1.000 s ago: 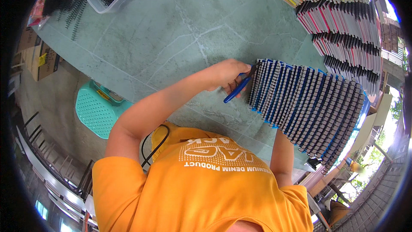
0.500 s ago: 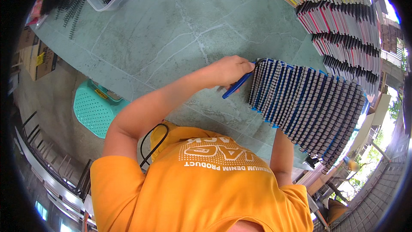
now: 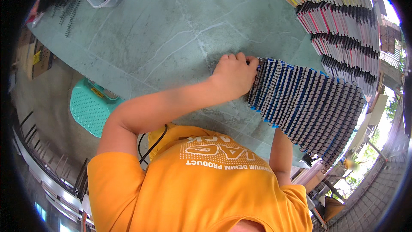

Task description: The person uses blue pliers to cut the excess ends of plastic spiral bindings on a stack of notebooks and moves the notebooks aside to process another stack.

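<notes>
A long fanned row of spiral-bound notebooks, with dark wire coils and blue covers showing between pale pages, spreads to the right in front of me. At its left end my left hand is closed, fingers curled over by the end coils. Whatever lies in its grip is mostly hidden; only a dark bit shows by the fingertips. My right forearm runs up beneath the near side of the row. The row covers my right hand, so its fingers do not show.
Several rows of bound notebooks stand at the table's far right. A clear plastic box of black coils sits at the far left, with loose coils beside it. A turquoise stool is beyond the green marbled table's left edge.
My left hand has rolled over and closed in against the row's left end. The slim blue piece that stuck out of it is now hidden. The row has barely moved.
</notes>
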`<move>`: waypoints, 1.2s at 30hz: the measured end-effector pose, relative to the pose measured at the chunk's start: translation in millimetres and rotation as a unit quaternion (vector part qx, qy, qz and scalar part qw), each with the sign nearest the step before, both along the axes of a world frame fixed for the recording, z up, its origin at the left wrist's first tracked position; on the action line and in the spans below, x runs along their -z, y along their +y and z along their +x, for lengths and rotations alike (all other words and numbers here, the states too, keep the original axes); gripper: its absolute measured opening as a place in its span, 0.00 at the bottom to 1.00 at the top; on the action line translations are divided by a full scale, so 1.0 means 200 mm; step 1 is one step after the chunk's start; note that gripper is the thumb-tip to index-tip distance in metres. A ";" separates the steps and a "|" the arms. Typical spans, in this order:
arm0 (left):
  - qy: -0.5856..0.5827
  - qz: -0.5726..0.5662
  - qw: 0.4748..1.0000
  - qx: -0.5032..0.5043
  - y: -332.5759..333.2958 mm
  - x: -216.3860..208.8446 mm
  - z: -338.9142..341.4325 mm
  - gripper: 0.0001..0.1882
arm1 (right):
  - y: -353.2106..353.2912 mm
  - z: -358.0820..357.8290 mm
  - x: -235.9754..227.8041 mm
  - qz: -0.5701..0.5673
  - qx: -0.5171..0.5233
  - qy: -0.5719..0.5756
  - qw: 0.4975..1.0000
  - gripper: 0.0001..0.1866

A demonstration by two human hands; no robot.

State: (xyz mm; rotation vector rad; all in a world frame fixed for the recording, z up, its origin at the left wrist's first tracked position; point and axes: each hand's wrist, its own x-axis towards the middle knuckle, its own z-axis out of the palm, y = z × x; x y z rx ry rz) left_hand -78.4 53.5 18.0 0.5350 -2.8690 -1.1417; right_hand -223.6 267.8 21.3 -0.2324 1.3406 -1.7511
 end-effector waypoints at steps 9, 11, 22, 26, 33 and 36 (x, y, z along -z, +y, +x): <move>-0.139 0.667 0.731 0.030 -0.20 0.06 -0.02 0.21 | -0.02 0.02 -0.04 0.011 0.009 0.013 1.000 0.36; -0.147 0.702 0.696 0.030 -0.20 0.07 -0.03 0.22 | -0.02 0.02 -0.04 0.012 0.011 0.015 1.000 0.36; -0.141 0.763 0.628 0.058 -0.21 0.11 -0.03 0.23 | -0.05 0.01 -0.05 0.013 0.012 0.016 1.000 0.36; -0.020 0.172 0.985 0.020 -0.04 0.01 0.01 0.20 | -0.09 -0.01 -0.04 0.012 0.006 0.014 1.000 0.36; -0.110 0.567 0.812 0.079 -0.22 0.02 -0.06 0.22 | -0.14 -0.06 -0.05 0.014 -0.008 0.025 1.000 0.37; -0.147 0.647 0.745 0.063 -0.24 0.00 -0.09 0.23 | -0.16 -0.07 -0.03 0.014 -0.009 0.026 1.000 0.37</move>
